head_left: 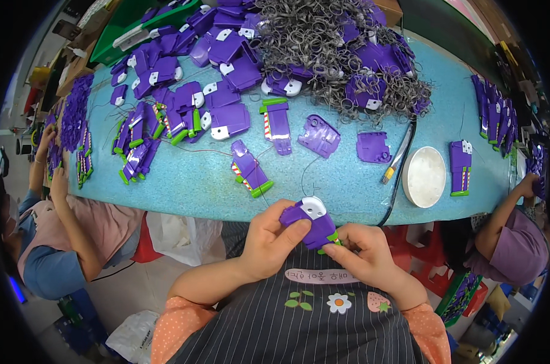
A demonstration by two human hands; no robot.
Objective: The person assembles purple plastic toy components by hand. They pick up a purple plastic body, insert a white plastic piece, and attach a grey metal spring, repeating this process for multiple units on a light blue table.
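I hold a purple plastic toy wing part [306,229] with a white rounded tip in front of my apron, at the table's near edge. My left hand [266,239] grips its left side, thumb across the purple face. The fingers and thumb of my right hand [366,249] close on its lower right corner, where a green, striped end piece shows. A thin wire rises near the white tip. Beyond my hands, a similar wing part [248,167] with green ends lies tilted on the blue table [196,188]. Another green-trimmed part [278,126] and two purple shell pieces [319,136] lie farther back.
A tangled heap of grey coiled wires [311,45] covers the far middle. Purple parts [226,91] are piled at the far left beside a green crate [120,33]. A white bowl [424,177] and a yellow-handled knife [396,159] sit to the right. Co-workers sit on both sides.
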